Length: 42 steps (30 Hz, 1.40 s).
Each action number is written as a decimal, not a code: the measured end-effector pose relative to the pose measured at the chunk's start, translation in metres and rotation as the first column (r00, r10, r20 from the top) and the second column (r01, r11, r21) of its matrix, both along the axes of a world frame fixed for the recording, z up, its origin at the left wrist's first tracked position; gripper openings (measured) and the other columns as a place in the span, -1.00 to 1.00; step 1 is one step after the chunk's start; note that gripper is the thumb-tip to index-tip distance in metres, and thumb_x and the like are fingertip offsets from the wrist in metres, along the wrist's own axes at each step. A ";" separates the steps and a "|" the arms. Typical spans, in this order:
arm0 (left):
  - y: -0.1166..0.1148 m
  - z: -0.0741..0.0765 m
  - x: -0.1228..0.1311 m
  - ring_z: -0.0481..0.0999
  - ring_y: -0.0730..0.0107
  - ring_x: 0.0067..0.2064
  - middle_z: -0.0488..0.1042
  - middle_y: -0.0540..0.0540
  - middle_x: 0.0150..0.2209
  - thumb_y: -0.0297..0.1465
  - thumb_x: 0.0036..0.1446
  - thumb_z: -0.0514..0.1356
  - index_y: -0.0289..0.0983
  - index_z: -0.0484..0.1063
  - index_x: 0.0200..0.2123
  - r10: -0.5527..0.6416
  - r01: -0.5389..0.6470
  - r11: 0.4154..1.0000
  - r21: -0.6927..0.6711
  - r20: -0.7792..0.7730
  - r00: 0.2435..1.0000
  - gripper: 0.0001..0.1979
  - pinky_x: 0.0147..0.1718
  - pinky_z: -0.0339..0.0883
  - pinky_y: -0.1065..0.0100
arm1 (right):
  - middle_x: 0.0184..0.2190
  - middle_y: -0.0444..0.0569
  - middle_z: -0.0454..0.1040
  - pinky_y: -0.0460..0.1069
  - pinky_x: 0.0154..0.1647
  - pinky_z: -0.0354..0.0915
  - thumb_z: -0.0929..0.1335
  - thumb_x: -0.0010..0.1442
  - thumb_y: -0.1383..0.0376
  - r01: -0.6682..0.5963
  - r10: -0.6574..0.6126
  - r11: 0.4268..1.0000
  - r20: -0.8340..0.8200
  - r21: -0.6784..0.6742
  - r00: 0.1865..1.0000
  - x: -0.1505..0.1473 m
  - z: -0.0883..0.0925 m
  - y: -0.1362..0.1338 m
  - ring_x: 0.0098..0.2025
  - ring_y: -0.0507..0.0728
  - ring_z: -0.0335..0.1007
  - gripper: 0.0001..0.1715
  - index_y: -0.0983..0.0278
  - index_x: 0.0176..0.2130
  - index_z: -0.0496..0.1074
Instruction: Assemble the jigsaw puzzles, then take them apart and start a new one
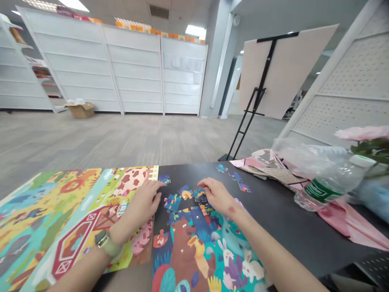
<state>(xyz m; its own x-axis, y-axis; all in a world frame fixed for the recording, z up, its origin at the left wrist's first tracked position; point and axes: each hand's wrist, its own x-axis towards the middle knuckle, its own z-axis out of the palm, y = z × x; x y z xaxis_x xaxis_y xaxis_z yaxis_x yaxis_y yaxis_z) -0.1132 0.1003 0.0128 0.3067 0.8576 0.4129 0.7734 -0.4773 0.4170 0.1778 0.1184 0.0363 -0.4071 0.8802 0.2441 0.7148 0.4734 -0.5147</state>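
Observation:
A partly assembled jigsaw puzzle point(194, 255) with a brown bear and white rabbits lies on the dark table in front of me. My left hand point(148, 198) rests over the edge of the farm picture, fingers stretched out, its index fingertip beside a loose blue puzzle piece point(164, 179). At the puzzle's upper edge, the bent fingers of my right hand point(216, 195) are on a dark blue puzzle piece point(199, 195); the thumb is partly hidden. Between the hands sit a piece with an orange shape point(185, 193) and joined blue pieces point(172, 202).
Several loose pieces point(235, 176) lie at the table's far edge. A farm-and-animals picture point(112, 190) covers the left side. On the right are a plastic bottle point(331, 184), pink cloth point(349, 219) and a pink flower point(364, 133). An easel point(253, 101) stands beyond.

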 end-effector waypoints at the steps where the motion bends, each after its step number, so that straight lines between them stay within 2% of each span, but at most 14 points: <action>1: 0.006 0.002 -0.002 0.47 0.01 0.11 0.53 -0.22 0.04 -0.49 0.22 0.07 -0.24 0.42 0.05 0.006 -0.006 1.000 0.004 -0.009 1.000 -0.66 0.11 0.33 -0.04 | -0.19 0.05 0.55 0.03 -0.04 0.30 0.19 0.19 0.61 0.010 -0.010 1.000 0.002 0.002 1.000 0.002 -0.001 0.002 -0.13 0.15 0.46 -0.56 0.29 -0.15 0.51; 5: 0.034 0.009 -0.003 0.45 0.01 0.15 0.52 -0.23 0.08 -0.51 0.11 0.16 -0.27 0.40 0.11 0.015 -0.015 1.000 -0.003 -0.045 0.999 -0.55 0.17 0.29 -0.01 | -0.11 0.04 0.53 0.08 0.05 0.30 0.31 0.12 0.55 -0.040 0.040 0.999 0.018 0.003 0.999 0.005 0.000 0.001 -0.05 0.19 0.42 -0.63 0.27 -0.11 0.50; 8: 0.045 0.009 0.000 0.49 0.02 0.12 0.54 -0.23 0.06 -0.49 0.10 0.18 -0.28 0.39 0.12 0.000 -0.001 1.000 -0.022 -0.060 0.998 -0.53 0.12 0.34 0.01 | 0.04 -0.01 0.49 0.07 0.16 0.26 0.31 0.04 0.58 -0.076 0.076 0.997 0.032 -0.004 0.997 0.014 0.006 0.002 0.09 0.17 0.36 -0.43 0.22 0.01 0.46; 10: 0.042 0.009 0.003 0.49 0.03 0.11 0.54 -0.25 0.06 -0.47 0.15 0.14 -0.30 0.38 0.12 -0.017 0.016 1.000 -0.027 -0.055 0.998 -0.57 0.11 0.35 0.01 | 0.06 0.01 0.48 0.05 0.18 0.25 0.22 -0.01 0.67 -0.007 0.008 1.000 0.041 -0.004 0.999 0.025 0.009 0.008 0.09 0.13 0.36 -0.29 0.24 0.06 0.43; 16: -0.024 0.028 0.010 0.47 0.03 0.06 0.51 -0.19 0.00 -0.34 0.24 0.13 -0.19 0.44 0.01 -0.170 0.166 0.983 -0.085 -0.043 0.985 -0.72 0.06 0.35 0.00 | -0.09 0.04 0.57 0.02 0.02 0.34 0.21 -0.03 0.67 0.253 -0.246 0.966 0.116 -0.051 0.962 0.071 0.010 0.031 -0.09 0.13 0.49 -0.34 0.29 -0.03 0.52; 20: -0.077 0.030 0.016 0.41 -0.02 0.13 0.39 -0.09 0.19 -0.30 -0.02 0.36 0.05 0.35 0.17 -0.464 0.422 0.859 -0.289 -0.095 0.881 -0.36 0.05 0.37 0.07 | -0.05 0.07 0.59 0.02 0.06 0.33 0.24 0.03 0.60 0.372 -0.357 0.925 0.153 -0.080 0.921 0.113 0.017 0.034 -0.01 0.16 0.51 -0.39 0.30 0.01 0.54; 23: -0.098 0.025 0.026 0.45 -0.11 0.09 0.42 -0.12 0.19 -0.27 -0.04 0.38 0.05 0.43 0.11 -0.567 0.501 0.803 -0.322 -0.153 0.809 -0.42 -0.04 0.39 0.03 | -0.06 0.10 0.62 0.08 0.07 0.36 0.27 0.13 0.45 0.413 -0.390 0.906 0.187 -0.099 0.901 0.143 0.019 0.024 0.00 0.24 0.53 -0.54 0.30 -0.04 0.59; 27: -0.109 0.041 0.037 0.29 -0.13 0.27 0.27 -0.09 0.34 -0.20 0.05 0.39 0.05 0.27 0.28 -0.552 0.467 0.794 -0.388 -0.140 0.822 -0.28 0.17 0.24 -0.06 | 0.06 0.18 0.56 0.22 0.23 0.23 0.33 0.15 0.14 0.379 -0.349 0.921 0.239 -0.090 0.906 0.175 0.006 -0.002 0.13 0.38 0.45 -0.60 0.27 -0.15 0.65; 30: -0.103 0.058 0.038 0.34 -0.03 0.23 0.33 -0.06 0.29 -0.22 0.15 0.33 0.02 0.33 0.22 -0.566 0.518 0.787 -0.335 -0.058 0.822 -0.43 0.17 0.23 -0.02 | 0.04 0.17 0.57 0.26 0.15 0.29 0.35 0.08 -0.01 0.425 -0.400 0.904 0.262 -0.041 0.878 0.202 -0.009 -0.015 0.07 0.43 0.49 -0.60 0.17 -0.25 0.63; 32: -0.089 0.061 0.033 0.38 0.07 0.19 0.39 -0.05 0.23 -0.35 0.25 0.21 -0.04 0.40 0.14 -0.517 0.495 0.831 -0.252 -0.023 0.856 -0.61 0.16 0.25 0.02 | -0.04 0.14 0.61 0.24 0.01 0.37 0.36 0.05 -0.06 0.420 -0.395 0.905 0.238 -0.063 0.887 0.218 -0.015 -0.018 -0.04 0.42 0.54 -0.62 0.13 -0.30 0.56; 34: -0.070 0.056 0.024 0.40 0.16 0.16 0.43 -0.09 0.16 -0.51 0.25 0.10 -0.12 0.42 0.08 -0.396 0.392 0.906 -0.159 0.007 0.918 -0.63 0.16 0.27 0.09 | -0.13 0.12 0.62 0.18 -0.09 0.41 0.40 -0.01 -0.05 0.400 -0.381 0.911 0.173 -0.097 0.908 0.227 -0.015 -0.016 -0.10 0.38 0.55 -0.62 0.13 -0.28 0.50; 38: -0.036 0.036 0.008 0.41 0.13 0.14 0.47 -0.16 0.11 -0.57 0.16 0.08 -0.20 0.42 0.07 -0.253 0.251 0.967 -0.041 -0.026 0.967 -0.57 0.16 0.29 0.06 | -0.37 0.03 0.57 0.13 -0.24 0.42 0.43 -0.11 -0.02 0.449 -0.451 0.892 -0.021 -0.056 0.892 0.198 0.009 -0.011 -0.29 0.31 0.55 -0.53 0.18 -0.24 0.47; 40: -0.030 0.028 0.004 0.39 0.10 0.17 0.46 -0.13 0.14 -0.59 0.13 0.10 -0.16 0.45 0.07 -0.281 0.279 0.960 -0.036 -0.074 0.957 -0.54 0.17 0.27 0.02 | -0.41 -0.01 0.54 0.09 -0.27 0.41 0.42 -0.04 -0.02 0.410 -0.418 0.908 -0.132 -0.084 0.899 0.152 0.024 -0.015 -0.34 0.26 0.53 -0.53 0.22 -0.21 0.48; 42: -0.030 0.023 0.003 0.37 0.12 0.19 0.47 -0.06 0.15 -0.61 0.09 0.10 -0.11 0.49 0.04 -0.335 0.333 0.942 -0.041 -0.117 0.935 -0.51 0.17 0.25 0.06 | -0.35 -0.02 0.56 0.05 -0.28 0.41 0.43 0.08 0.03 0.212 -0.267 0.948 -0.227 -0.239 0.937 0.088 0.033 -0.026 -0.29 0.22 0.53 -0.57 0.23 -0.14 0.50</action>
<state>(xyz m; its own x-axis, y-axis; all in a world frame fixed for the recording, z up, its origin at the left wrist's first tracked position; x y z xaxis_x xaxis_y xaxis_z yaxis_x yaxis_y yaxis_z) -0.1104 0.0703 0.0357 0.6229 0.7050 0.3391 0.6158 -0.7092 0.3431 0.2663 0.0926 0.0688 -0.1269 0.9855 0.1122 0.6261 0.1673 -0.7616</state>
